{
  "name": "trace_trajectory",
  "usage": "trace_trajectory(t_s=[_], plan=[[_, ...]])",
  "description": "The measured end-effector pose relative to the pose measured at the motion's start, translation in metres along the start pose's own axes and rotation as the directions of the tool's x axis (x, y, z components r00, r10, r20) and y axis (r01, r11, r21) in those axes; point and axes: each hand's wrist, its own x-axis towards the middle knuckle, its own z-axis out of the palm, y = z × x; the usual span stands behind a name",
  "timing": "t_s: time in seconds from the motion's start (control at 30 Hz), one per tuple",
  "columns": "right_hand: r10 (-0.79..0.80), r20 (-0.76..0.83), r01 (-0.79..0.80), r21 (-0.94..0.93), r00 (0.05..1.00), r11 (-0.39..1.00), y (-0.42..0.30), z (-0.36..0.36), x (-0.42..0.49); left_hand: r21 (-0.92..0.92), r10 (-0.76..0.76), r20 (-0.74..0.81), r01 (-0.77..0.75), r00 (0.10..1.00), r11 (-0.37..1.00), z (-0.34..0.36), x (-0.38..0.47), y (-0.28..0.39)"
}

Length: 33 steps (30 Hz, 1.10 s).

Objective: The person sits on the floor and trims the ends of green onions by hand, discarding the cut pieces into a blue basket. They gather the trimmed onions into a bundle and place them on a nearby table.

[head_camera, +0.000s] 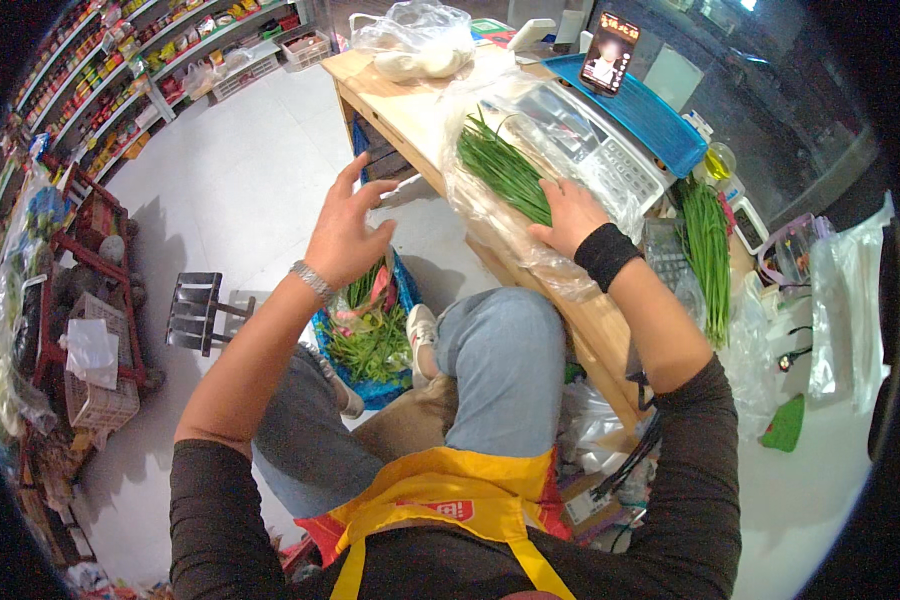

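Note:
My right hand (570,217) rests on the cut end of a bunch of green garlic chives (502,166), which lies on clear plastic wrapping (495,232) along the wooden table. Whether its fingers grip the stalks, I cannot tell. To the left of the table, my left hand (352,217) is raised with fingers apart and nothing in it. Beneath it, a blue bag (401,285) on the floor holds leafy greens (367,345) and a pink tie. A second bunch of long green stalks (705,255) lies to the right, beyond a scale (622,172).
The wooden table (412,142) bears a bag of pale produce (420,60), a blue tray (645,120) and a propped phone (610,56). A dark slatted stool (195,313), crates (101,405) and stocked shelves (150,67) stand to the left.

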Motion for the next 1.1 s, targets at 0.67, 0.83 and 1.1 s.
trace_trajectory(t_s=[0.67, 0.83, 1.1], plan=[[-0.026, -0.041, 0.024, -0.033, 0.999, 0.999, -0.038, -0.031, 0.014, -0.132, -0.208, 0.004, 0.206, 0.978, 0.970, -0.002, -0.055, -0.060], [-0.263, -0.119, 0.274, 0.093, 0.957, 0.957, -0.108, -0.048, 0.006, -0.184, -0.252, 0.016, 0.251, 0.968, 0.950, 0.001, -0.053, -0.065], [-0.482, 0.033, 0.445, 0.332, 0.876, 0.832, -0.229, 0.043, -0.009, -0.431, -0.350, 0.033, 0.330, 0.936, 0.840, -0.022, -0.058, -0.084]])
